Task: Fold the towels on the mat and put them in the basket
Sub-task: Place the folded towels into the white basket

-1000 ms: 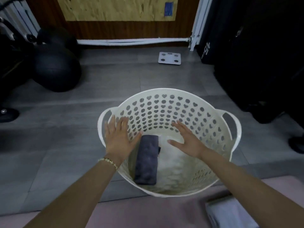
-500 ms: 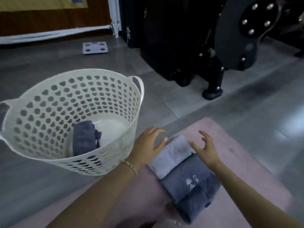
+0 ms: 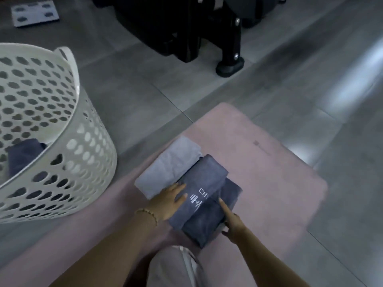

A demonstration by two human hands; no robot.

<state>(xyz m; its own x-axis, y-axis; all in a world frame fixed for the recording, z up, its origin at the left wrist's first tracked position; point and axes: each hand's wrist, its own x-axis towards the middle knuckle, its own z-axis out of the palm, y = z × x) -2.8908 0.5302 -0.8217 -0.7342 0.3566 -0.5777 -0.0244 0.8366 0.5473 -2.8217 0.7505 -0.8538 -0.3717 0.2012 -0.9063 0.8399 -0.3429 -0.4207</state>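
Towels lie folded in an overlapping row on the pink mat (image 3: 269, 162): a pale grey towel (image 3: 170, 168) at the far left end, a blue-grey towel (image 3: 207, 175) with white lettering partly over it, and a dark blue towel (image 3: 207, 224) nearest the person, tucked against the lettered one. The left hand (image 3: 167, 201) lies flat with its fingers straight, spread across the seam between the pale towel and the lettered one, pressing down and gripping nothing; a gold bracelet (image 3: 148, 213) circles its wrist. The right hand (image 3: 232, 222) rests at the right edge of the dark blue towel, forefinger stretched straight along the cloth and thumb spread out below the edge; it too is opened out, with no grasp showing. A knee (image 3: 174, 266) in light trousers sits on the mat just below the towels. To the left, on the grey tiled floor (image 3: 145, 90), stands the white basket (image 3: 83, 162) with heart-shaped holes; a folded dark towel (image 3: 22, 154) lies inside it. Farther off are a white bathroom scale (image 3: 34, 12) and a black machine frame (image 3: 207, 27).
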